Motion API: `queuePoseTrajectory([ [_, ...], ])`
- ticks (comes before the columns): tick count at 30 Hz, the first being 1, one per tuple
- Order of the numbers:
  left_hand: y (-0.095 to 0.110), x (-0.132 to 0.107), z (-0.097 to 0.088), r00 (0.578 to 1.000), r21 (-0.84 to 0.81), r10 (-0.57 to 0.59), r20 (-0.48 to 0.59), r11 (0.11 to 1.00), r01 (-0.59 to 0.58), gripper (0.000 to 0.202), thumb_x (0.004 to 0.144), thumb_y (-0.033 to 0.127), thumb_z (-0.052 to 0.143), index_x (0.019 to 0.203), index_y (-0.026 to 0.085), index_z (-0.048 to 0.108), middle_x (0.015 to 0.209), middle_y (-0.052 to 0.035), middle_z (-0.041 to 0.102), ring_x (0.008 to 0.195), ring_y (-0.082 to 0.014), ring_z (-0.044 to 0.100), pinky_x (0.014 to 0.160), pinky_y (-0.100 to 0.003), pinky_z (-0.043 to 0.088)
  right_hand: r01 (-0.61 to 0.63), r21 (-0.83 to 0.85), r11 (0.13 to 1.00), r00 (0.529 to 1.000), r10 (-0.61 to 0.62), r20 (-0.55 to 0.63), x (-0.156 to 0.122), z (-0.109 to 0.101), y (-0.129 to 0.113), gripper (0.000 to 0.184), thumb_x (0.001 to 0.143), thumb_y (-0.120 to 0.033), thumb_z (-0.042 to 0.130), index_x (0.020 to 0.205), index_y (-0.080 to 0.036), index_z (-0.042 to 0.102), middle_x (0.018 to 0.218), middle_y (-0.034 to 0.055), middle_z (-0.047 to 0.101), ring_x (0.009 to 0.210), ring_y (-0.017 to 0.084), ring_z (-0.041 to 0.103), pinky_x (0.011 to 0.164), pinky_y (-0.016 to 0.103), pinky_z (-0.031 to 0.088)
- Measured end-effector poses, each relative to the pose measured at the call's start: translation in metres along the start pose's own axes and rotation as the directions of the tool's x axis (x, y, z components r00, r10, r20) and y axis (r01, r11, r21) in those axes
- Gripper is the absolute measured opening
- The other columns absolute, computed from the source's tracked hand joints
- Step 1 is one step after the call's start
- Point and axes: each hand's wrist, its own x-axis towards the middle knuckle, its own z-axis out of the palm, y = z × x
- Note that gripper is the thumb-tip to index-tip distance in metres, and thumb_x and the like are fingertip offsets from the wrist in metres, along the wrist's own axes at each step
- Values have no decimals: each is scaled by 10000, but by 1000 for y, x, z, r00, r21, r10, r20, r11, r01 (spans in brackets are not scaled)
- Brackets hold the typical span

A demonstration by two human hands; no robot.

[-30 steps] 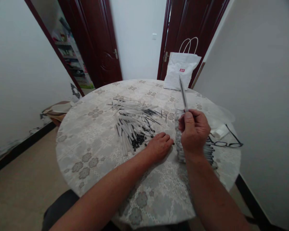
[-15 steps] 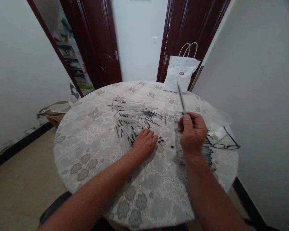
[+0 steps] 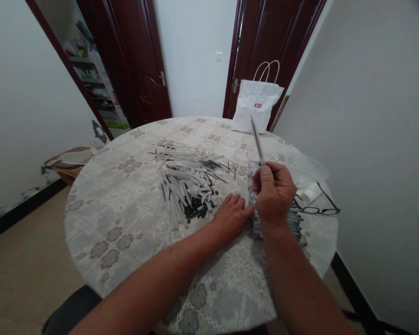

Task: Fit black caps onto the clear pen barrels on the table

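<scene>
My right hand is closed round the lower end of a slim grey pen, whose narrow tip points up and away from me. Below that hand lies a bundle of grey pens, partly covered by it. My left hand rests palm down on the table, fingers extended and thumb apart, touching or nearly touching the bundle's left side. What is under its palm is hidden. Left of it are a heap of small black caps and a loose pile of whitish pen tubes with thin dark refills.
A patterned cloth covers the round table. A white paper bag stands at the far edge. On the right lie glasses, a white roll-like item and clear plastic. A brown bag sits beyond the left edge.
My left hand has moved right, from the pen parts towards the bundle, uncovering the heap of black caps. It now covers where a few loose caps lay. The right hand still holds the pen.
</scene>
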Motion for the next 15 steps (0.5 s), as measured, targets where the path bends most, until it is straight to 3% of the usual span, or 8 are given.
queuePoseTrajectory([
  [6, -8, 2, 3, 999, 7, -12, 43, 1000, 12, 237, 1007, 249, 443, 1120, 200, 646, 1065, -103, 624, 1087, -274, 531, 1121, -497, 339, -5, -34, 999, 1000, 5, -7, 0, -1, 0, 236, 931, -429, 640, 962, -196, 630, 658, -45, 594, 475, 93, 500, 452, 223, 407],
  [10, -28, -3, -3, 993, 70, -108, 43, 992, 105, 201, 991, 210, 454, 1061, 155, 634, 1068, -131, 629, 1079, -286, 535, 1121, -514, 324, -4, -34, 999, 1000, 4, 10, -2, 1, 0, 222, 932, -415, 644, 958, -194, 635, 658, -45, 596, 480, 97, 506, 460, 227, 416],
  [15, -56, -23, -12, 982, 128, -187, 34, 975, 182, 161, 972, 176, 477, 1037, 156, 623, 1026, -132, 623, 1037, -289, 535, 997, -470, 409, -6, -26, 1000, 998, 7, 66, -7, 4, -2, 201, 944, -393, 634, 952, -193, 641, 659, -44, 591, 487, 99, 501, 461, 227, 413],
])
